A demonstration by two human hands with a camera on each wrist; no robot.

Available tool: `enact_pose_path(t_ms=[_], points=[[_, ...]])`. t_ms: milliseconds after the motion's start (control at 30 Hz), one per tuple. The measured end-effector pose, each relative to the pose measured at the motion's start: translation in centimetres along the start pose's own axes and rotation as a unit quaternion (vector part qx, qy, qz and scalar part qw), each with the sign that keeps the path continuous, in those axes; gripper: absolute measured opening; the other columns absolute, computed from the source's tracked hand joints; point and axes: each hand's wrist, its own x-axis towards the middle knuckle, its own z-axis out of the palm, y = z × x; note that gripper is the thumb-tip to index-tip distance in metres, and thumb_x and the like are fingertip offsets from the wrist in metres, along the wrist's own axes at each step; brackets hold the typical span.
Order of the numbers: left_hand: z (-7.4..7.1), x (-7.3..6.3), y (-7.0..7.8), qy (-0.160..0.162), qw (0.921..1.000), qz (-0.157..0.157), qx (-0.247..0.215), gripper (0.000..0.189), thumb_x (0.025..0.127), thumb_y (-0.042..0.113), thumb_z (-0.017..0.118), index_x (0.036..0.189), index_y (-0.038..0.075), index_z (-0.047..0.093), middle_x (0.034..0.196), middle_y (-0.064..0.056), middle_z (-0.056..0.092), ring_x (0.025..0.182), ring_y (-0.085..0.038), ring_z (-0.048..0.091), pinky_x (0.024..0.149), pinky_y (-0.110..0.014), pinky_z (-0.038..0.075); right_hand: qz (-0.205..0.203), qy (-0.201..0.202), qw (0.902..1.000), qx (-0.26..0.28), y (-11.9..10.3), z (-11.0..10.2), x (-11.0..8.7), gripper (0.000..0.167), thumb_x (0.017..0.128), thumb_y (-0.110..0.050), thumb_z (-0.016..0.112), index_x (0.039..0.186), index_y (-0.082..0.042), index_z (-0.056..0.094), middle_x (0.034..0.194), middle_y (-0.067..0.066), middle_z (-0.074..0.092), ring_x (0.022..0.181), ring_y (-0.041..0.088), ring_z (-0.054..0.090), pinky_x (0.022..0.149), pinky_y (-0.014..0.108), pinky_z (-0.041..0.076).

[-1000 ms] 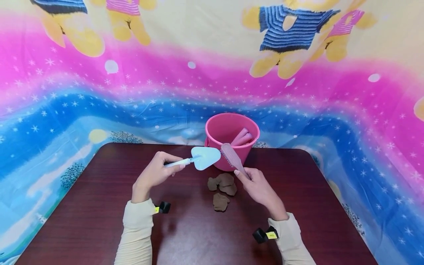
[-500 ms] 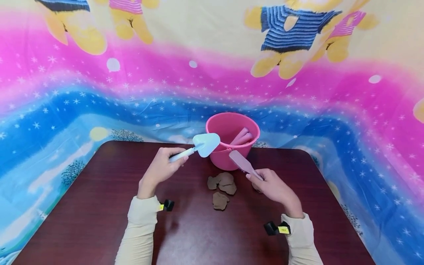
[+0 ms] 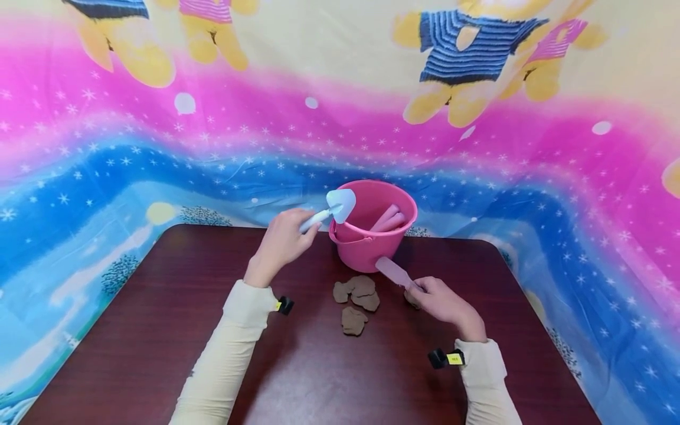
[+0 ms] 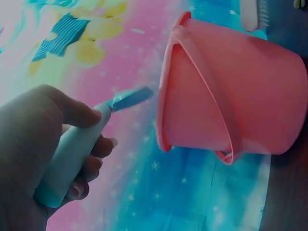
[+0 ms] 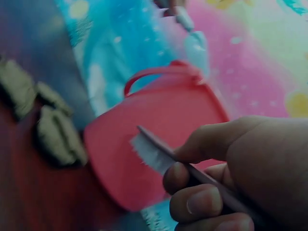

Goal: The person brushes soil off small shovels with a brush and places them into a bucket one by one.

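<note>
My left hand (image 3: 281, 242) grips the handle of a small light blue trowel (image 3: 342, 205), its blade raised at the left rim of a pink bucket (image 3: 357, 254). In the left wrist view the trowel's blade (image 4: 132, 98) points toward the bucket's opening. My right hand (image 3: 446, 304) holds a mauve-handled brush (image 3: 394, 273) low in front of the bucket. White bristles (image 5: 153, 153) show in the right wrist view. Flat brown clay-like pieces (image 3: 363, 286) lie on the table before the bucket, with one separate piece (image 3: 353, 320) nearer me. Another brown lump (image 3: 411, 299) is partly hidden by the right hand.
Pink handle-like rods (image 3: 388, 219) lean inside the bucket. The dark wooden table (image 3: 308, 366) ends at a patterned cloth backdrop (image 3: 239, 171) close behind the bucket. The bucket's carrying handle (image 4: 211, 86) hangs down its side.
My left hand has lifted the trowel up and rightward to the bucket's rim. The right hand has drawn the brush down and right, away from the trowel's blade.
</note>
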Motion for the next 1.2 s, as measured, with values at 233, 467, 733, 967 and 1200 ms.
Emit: enact_pose_path(t_ms=[233, 467, 733, 967, 1200], points=[[1.3, 3.0, 0.5, -0.051, 0.9982, 0.004, 0.032, 0.026, 0.093, 0.018, 0.074, 0.114, 0.004, 0.076, 0.082, -0.009, 0.068, 0.070, -0.021, 0.058, 0.066, -0.036, 0.051, -0.002, 0.056, 0.9973, -0.048, 1.4, 2.2, 0.4, 0.026, 0.105, -0.017, 0.053, 0.086, -0.003, 0.063, 0.064, 0.000, 0.045, 0.056, 0.014, 0.042, 0.056, 0.027, 0.039], [2.5, 5.3, 1.1, -0.115, 0.9920, -0.004, 0.051, 0.020, 0.091, 0.017, 0.076, 0.105, 0.003, 0.077, 0.086, -0.008, 0.072, 0.074, -0.021, 0.061, 0.070, -0.034, 0.052, 0.031, 0.076, 0.9931, -0.084, 2.5, 4.9, 0.0, 0.019, 0.103, -0.017, 0.057, 0.086, -0.010, 0.061, 0.065, 0.001, 0.049, 0.055, 0.013, 0.044, 0.054, 0.027, 0.041], [3.3, 7.2, 1.9, -0.129, 0.9901, -0.040, 0.039, 0.018, 0.089, 0.019, 0.079, 0.098, 0.004, 0.077, 0.087, -0.007, 0.072, 0.080, -0.020, 0.062, 0.070, -0.032, 0.053, 0.060, 0.104, 0.9798, -0.160, 2.8, 6.5, -1.1, 0.025, 0.100, -0.020, 0.061, 0.075, -0.018, 0.058, 0.059, -0.002, 0.045, 0.052, 0.013, 0.042, 0.052, 0.031, 0.038], [4.2, 8.6, 2.0, -0.147, 0.9867, -0.056, 0.041, 0.017, 0.086, 0.020, 0.082, 0.084, 0.007, 0.071, 0.080, -0.004, 0.068, 0.082, -0.020, 0.061, 0.072, -0.033, 0.053, 0.051, 0.076, 0.9776, -0.189, 2.6, 6.8, -1.6, 0.033, 0.094, -0.020, 0.065, 0.062, -0.021, 0.054, 0.055, -0.006, 0.044, 0.049, 0.011, 0.041, 0.049, 0.030, 0.038], [5.3, 9.3, 1.4, -0.150, 0.9853, -0.072, 0.041, 0.022, 0.086, 0.024, 0.083, 0.087, 0.008, 0.067, 0.081, -0.003, 0.068, 0.082, -0.021, 0.062, 0.074, -0.035, 0.054, 0.035, 0.050, 0.9819, -0.179, 2.3, 6.8, -2.1, 0.034, 0.089, -0.022, 0.069, 0.058, -0.020, 0.055, 0.044, -0.010, 0.048, 0.039, 0.008, 0.048, 0.047, 0.028, 0.042]])
